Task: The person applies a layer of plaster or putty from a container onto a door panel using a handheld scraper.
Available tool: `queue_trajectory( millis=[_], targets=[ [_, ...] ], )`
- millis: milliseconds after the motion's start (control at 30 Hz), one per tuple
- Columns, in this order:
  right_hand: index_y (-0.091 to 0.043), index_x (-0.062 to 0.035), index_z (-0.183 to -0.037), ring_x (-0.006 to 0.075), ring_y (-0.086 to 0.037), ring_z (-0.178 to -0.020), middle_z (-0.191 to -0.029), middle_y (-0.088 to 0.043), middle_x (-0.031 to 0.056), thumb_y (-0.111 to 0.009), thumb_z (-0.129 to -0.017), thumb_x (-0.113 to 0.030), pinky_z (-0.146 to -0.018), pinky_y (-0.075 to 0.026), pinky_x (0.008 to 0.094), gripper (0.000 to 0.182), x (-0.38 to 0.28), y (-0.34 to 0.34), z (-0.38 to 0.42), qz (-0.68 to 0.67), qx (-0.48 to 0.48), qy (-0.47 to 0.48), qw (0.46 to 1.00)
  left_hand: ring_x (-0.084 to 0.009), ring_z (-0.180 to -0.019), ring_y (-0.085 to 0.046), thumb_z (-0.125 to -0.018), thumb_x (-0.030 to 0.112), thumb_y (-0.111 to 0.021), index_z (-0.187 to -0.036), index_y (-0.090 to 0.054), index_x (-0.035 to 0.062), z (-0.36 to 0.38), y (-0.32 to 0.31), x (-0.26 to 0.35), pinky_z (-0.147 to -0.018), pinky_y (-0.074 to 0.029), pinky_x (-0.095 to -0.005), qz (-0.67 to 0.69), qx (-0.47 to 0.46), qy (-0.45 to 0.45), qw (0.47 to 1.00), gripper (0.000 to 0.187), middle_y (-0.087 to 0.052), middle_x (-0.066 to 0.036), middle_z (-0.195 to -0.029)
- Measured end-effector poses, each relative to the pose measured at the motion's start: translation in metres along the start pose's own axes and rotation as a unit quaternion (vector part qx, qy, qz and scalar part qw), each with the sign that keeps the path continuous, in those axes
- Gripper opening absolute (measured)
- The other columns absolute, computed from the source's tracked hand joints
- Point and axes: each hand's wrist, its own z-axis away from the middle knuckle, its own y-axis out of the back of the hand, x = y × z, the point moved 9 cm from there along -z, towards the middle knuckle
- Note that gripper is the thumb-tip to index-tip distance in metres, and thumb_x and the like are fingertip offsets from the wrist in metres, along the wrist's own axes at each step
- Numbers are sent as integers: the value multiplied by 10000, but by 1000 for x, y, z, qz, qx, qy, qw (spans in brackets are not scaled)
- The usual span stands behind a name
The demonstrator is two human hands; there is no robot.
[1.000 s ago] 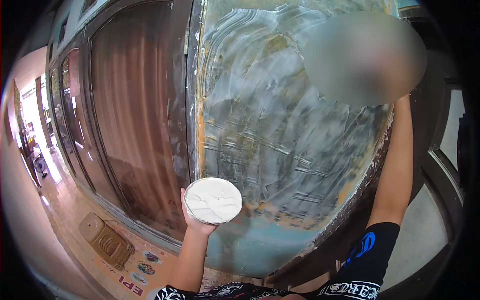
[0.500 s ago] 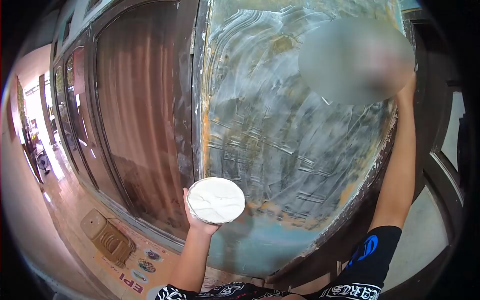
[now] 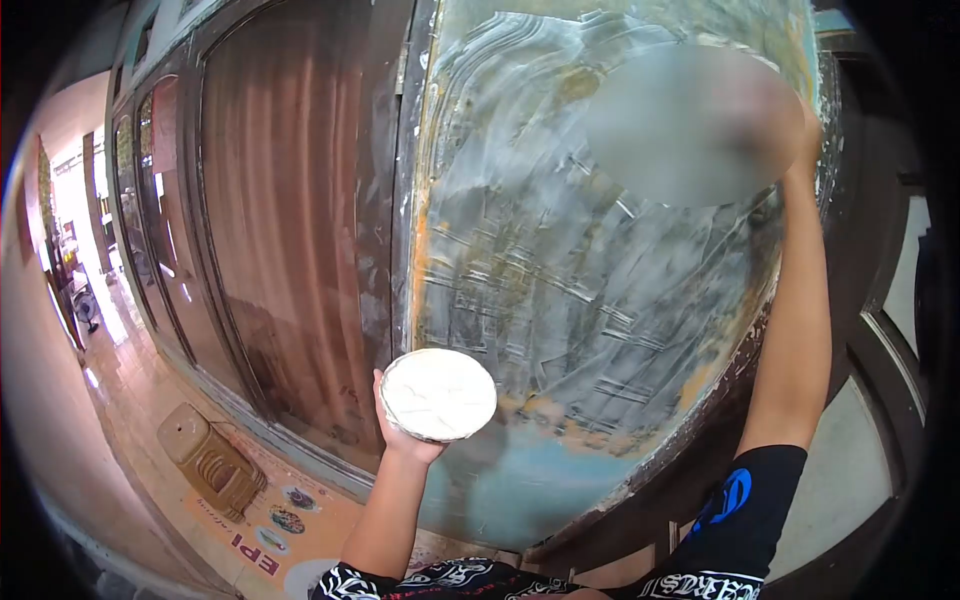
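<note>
Fingers (image 3: 379,392) of the left hand (image 3: 412,442) cup a container of white paste (image 3: 438,393) — face up, presumably against spills — near the streaked wall (image 3: 560,260); blur hides the right hand's (image 3: 803,140) grip.

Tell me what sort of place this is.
Probably a home's porch or passageway, perhaps being refinished: there's a tall curtained glass panel, a glossy tiled floor and a wall streaked with patchy white coating.

"EPI" reads in dark capitals on the orange printed sheet (image 3: 325,522) on the floor — the smaller script beside it is too small to make out. A blue ornate letter, seemingly "C", marks the black sleeve (image 3: 775,500) — the white lettering below is only partly legible.
</note>
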Motion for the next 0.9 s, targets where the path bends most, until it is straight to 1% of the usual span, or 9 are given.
queue_trajectory(
  millis=[133, 167, 267, 400, 567, 667, 700, 767, 900],
  targets=[
    [-735, -35, -1041, 106, -628, -807, -893, -725, 65, -684, -939, -308, -736, -482, 269, 296, -56, -54, 71, -122, -136, -8, 983, -407, -1260, -523, -902, 747, -358, -1411, -484, 97, -3, 7, 7, -1039, -440, -571, -12, 7, -15, 1000, 835, -529, -157, -1405],
    [-738, -63, -1055, 156, -653, -824, -933, -733, 74, -705, -913, -305, -762, -492, 292, 283, -91, -68, 95, -31, -131, 150, 980, -405, -1257, -526, -903, 744, -360, -1409, -486, 97, -4, 5, 7, -1039, -439, -571, -2, -9, -15, 1000, 831, -533, -156, -1400],
    [-754, -144, -955, 262, -591, -1023, -926, -719, 60, -648, -900, -446, -963, -296, 520, 325, -136, -114, 142, 72, -214, 187, 956, -403, -1257, -528, -911, 732, -366, -1407, -487, 92, -5, -10, 4, -1047, -434, -568, -9, -22, -13, 1000, 819, -535, -158, -1399],
    [-748, -86, -953, 245, -639, -768, -745, -677, 75, -658, -913, -420, -862, -376, 467, 348, -103, -89, 67, 156, -42, 161, 974, -409, -1264, -520, -917, 722, -367, -1407, -486, 78, -2, -6, 8, -1054, -426, -573, 0, -31, -10, 999, 818, -527, -163, -1410],
    [-723, -1, -971, 141, -568, -620, -704, -666, 81, -661, -936, -405, -587, -438, 311, 410, -23, -35, 4, -24, 50, 19, 998, -410, -1256, -525, -913, 725, -371, -1403, -489, 78, 2, 13, 25, -1052, -425, -579, 4, 6, -29, 1000, 820, -527, -163, -1408],
    [-728, -29, -969, 173, -633, -729, -816, -706, 75, -680, -930, -356, -676, -481, 309, 332, -92, -63, 67, -54, -73, 57, 994, -438, -1264, -513, -920, 704, -375, -1423, -469, 60, 1, 20, 25, -1051, -417, -602, 13, 1, -23, 1000, 822, -502, -189, -1432],
    [-737, -73, -955, 207, -635, -827, -916, -711, 75, -686, -916, -333, -788, -445, 357, 268, -123, -77, 97, -43, -71, 205, 975, -427, -1263, -516, -915, 718, -369, -1419, -470, 66, 2, 17, 23, -1052, -421, -588, 2, 7, -21, 1000, 831, -510, -182, -1423],
    [-746, -142, -953, 261, -583, -984, -897, -703, 56, -654, -902, -394, -943, -295, 505, 273, -151, -115, 146, 22, -223, 207, 952, -416, -1261, -519, -910, 733, -362, -1415, -472, 72, 2, 15, 19, -1053, -425, -574, -11, 14, -18, 1000, 839, -518, -174, -1413],
    [-752, -153, -945, 281, -601, -1001, -903, -717, 60, -626, -910, -434, -907, -309, 536, 310, -133, -119, 112, 127, -128, 214, 960, -414, -1265, -517, -910, 734, -356, -1420, -468, 68, 3, 9, 16, -1057, -422, -576, 4, -5, -9, 1000, 846, -516, -176, -1417]
  ],
)
